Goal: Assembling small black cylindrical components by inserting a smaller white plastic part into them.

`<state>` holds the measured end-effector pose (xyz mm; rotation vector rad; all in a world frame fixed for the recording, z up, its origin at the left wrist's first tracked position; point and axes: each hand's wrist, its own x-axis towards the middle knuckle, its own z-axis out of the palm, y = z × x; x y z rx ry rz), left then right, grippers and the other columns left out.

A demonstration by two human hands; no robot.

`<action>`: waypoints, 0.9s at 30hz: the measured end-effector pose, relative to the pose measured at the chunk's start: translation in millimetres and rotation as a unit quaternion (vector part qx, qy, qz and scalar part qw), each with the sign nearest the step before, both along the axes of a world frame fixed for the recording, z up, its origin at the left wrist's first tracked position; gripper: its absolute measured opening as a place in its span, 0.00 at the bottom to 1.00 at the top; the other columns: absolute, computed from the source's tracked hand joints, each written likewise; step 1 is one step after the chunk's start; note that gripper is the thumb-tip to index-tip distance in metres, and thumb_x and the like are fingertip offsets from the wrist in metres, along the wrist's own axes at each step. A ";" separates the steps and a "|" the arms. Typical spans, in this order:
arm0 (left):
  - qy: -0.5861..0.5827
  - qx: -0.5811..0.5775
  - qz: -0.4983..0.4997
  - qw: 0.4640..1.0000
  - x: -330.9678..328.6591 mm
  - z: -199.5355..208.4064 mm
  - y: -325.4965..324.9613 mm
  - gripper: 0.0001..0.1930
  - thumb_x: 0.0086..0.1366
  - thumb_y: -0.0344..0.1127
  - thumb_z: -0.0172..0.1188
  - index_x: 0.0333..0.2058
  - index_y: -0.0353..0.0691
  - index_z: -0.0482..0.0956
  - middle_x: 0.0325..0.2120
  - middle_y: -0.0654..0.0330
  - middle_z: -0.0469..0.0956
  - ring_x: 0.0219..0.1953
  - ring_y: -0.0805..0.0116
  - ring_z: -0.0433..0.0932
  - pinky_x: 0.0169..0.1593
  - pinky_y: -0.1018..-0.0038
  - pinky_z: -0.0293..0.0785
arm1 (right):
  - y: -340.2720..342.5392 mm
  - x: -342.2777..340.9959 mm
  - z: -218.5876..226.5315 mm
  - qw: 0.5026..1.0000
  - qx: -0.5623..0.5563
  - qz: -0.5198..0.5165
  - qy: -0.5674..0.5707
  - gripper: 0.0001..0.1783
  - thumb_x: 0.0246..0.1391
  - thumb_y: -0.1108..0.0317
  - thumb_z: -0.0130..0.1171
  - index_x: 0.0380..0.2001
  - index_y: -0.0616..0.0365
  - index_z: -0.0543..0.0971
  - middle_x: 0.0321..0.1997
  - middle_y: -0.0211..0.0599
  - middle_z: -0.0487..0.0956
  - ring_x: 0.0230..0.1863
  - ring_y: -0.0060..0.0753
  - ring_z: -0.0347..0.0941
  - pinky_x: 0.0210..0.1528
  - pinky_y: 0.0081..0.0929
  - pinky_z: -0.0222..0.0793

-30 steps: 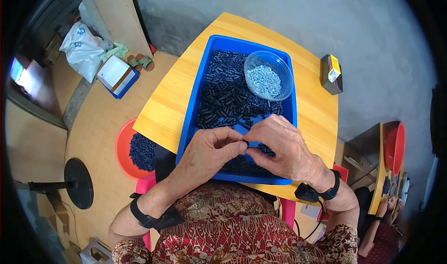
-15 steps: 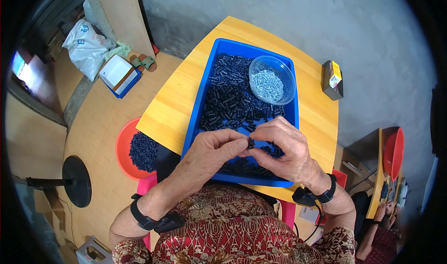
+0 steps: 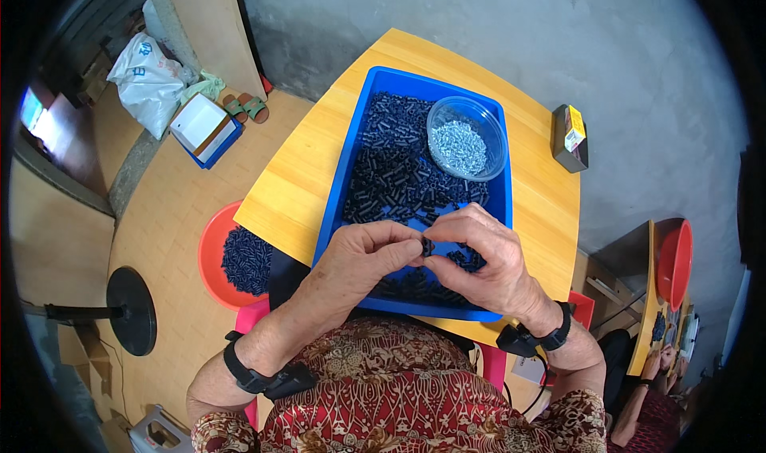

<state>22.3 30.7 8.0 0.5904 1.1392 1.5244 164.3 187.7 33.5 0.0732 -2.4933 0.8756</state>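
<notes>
Both my hands meet over the near half of a blue tray (image 3: 338,180). My left hand (image 3: 359,263) pinches thumb against forefinger, and my right hand (image 3: 487,253) pinches from the other side. Between the fingertips sits a small black piece (image 3: 428,247), mostly covered, so its exact kind does not show. Many short black cylindrical pieces (image 3: 383,154) fill the far part of the tray, with more of them under my hands. A clear round plastic bowl (image 3: 496,162) rests in the tray's far right corner, holding many tiny silvery metal parts (image 3: 458,148).
The tray stands on a yellow wooden table (image 3: 295,181). Left of it on the floor is an orange-red basin (image 3: 211,265) of black pieces. A dark box (image 3: 568,154) sits by the wall at right. Another person's hands (image 3: 658,363) show at a table far right.
My right hand has shifted very slightly left, its fingertips closing further over the small black piece. My left hand stays nearly still.
</notes>
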 end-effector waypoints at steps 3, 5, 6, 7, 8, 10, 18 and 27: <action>0.008 -0.011 -0.006 1.000 0.0 -0.6 1.1 0.11 0.66 0.36 0.65 0.43 0.35 0.83 0.35 0.66 0.81 0.37 0.80 0.74 0.45 0.80 0.70 | -1.3 1.3 -2.4 1.000 -0.019 -0.006 -0.003 0.19 0.43 0.80 0.72 0.41 0.61 0.80 0.40 0.41 0.82 0.40 0.41 0.79 0.42 0.34 0.73; 0.007 -0.012 -0.007 1.000 -0.1 -2.4 1.4 0.11 0.66 0.36 0.65 0.43 0.35 0.83 0.35 0.66 0.81 0.37 0.81 0.74 0.46 0.80 0.70 | -2.5 1.8 -1.7 1.000 -0.018 -0.005 -0.010 0.19 0.43 0.80 0.72 0.41 0.61 0.80 0.40 0.41 0.82 0.40 0.41 0.79 0.42 0.35 0.73; 0.006 -0.013 -0.009 1.000 0.0 -2.9 1.3 0.12 0.65 0.36 0.66 0.42 0.35 0.83 0.35 0.66 0.81 0.38 0.81 0.74 0.46 0.80 0.70 | -2.9 1.3 -2.1 1.000 -0.018 -0.005 -0.010 0.19 0.43 0.80 0.72 0.41 0.61 0.80 0.40 0.41 0.82 0.40 0.41 0.79 0.42 0.35 0.73; 0.005 -0.013 -0.009 1.000 0.1 -3.1 1.1 0.12 0.65 0.36 0.66 0.42 0.35 0.83 0.35 0.66 0.81 0.38 0.81 0.74 0.46 0.80 0.70 | -3.4 0.5 -3.0 1.000 -0.017 -0.002 -0.001 0.18 0.43 0.80 0.72 0.41 0.61 0.80 0.39 0.41 0.81 0.39 0.41 0.78 0.41 0.34 0.73; 0.008 -0.013 -0.010 1.000 0.2 -3.7 0.9 0.11 0.66 0.36 0.66 0.42 0.35 0.83 0.36 0.66 0.81 0.38 0.81 0.74 0.46 0.80 0.70 | -3.9 0.1 -3.8 1.000 -0.015 0.001 0.008 0.17 0.44 0.79 0.71 0.40 0.61 0.80 0.38 0.41 0.80 0.38 0.41 0.78 0.40 0.33 0.72; 0.008 -0.013 -0.011 1.000 0.4 -3.8 1.3 0.11 0.66 0.35 0.66 0.42 0.35 0.83 0.36 0.66 0.81 0.38 0.81 0.74 0.46 0.80 0.69 | -3.9 -0.7 -4.1 1.000 -0.003 0.003 0.015 0.18 0.44 0.79 0.71 0.41 0.61 0.80 0.39 0.41 0.80 0.38 0.41 0.78 0.40 0.33 0.72; 0.019 0.020 0.055 0.998 -5.9 3.9 -2.6 0.09 0.66 0.32 0.64 0.43 0.35 0.83 0.35 0.60 0.84 0.39 0.76 0.81 0.46 0.80 0.74 | 4.9 -5.2 13.5 1.000 0.014 0.008 -0.002 0.18 0.44 0.80 0.71 0.41 0.62 0.80 0.39 0.42 0.80 0.39 0.42 0.78 0.41 0.34 0.73; 0.274 -0.030 0.157 0.948 -11.2 9.1 -23.0 0.07 0.65 0.28 0.64 0.40 0.33 0.83 0.32 0.62 0.84 0.35 0.78 0.80 0.41 0.80 0.74 | 61.8 9.0 19.6 0.989 0.054 -0.131 -0.048 0.10 0.52 0.76 0.64 0.39 0.64 0.80 0.37 0.42 0.81 0.40 0.42 0.79 0.43 0.34 0.74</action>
